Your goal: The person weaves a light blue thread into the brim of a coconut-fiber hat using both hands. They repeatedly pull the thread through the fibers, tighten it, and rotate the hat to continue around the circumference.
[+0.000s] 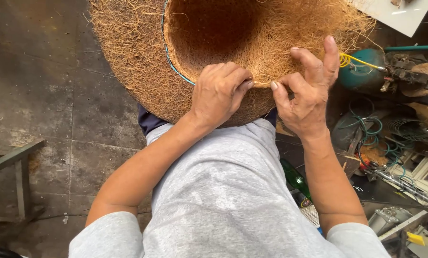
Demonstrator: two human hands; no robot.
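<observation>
A large coir basket (142, 62), a deep bowl of brown fibre, rests against the person's lap with its hollow facing up toward the camera and its wide shaggy brim spreading to the left and top. A thin blue wire (168, 57) runs along the inner edge of the brim, curving down the left side of the hollow to the near rim. The left hand (219, 93) lies on that near rim, fingers curled shut over the edge, knuckles up, gripping the fibre. The right hand (307, 91) is just beside it, touching the same rim: its thumb and bent forefinger pinch the fibre edge, while the other fingers stand up, half open, against the loose strands. The two hands are close but not touching. Both forearms are bare, coming out of the short sleeves of a grey shirt (228, 196) that fills the lower middle of the view. To the left is a dark, stained concrete floor (46, 86) and part of a grey metal frame (13, 162). To the right, low clutter lies on the floor: a teal tank (362, 74) with a yellow wire (355, 59) at its top, coils of green wire (367, 126), a green bottle (295, 179), and metal parts. A white board (395, 16) shows at the top right corner.
</observation>
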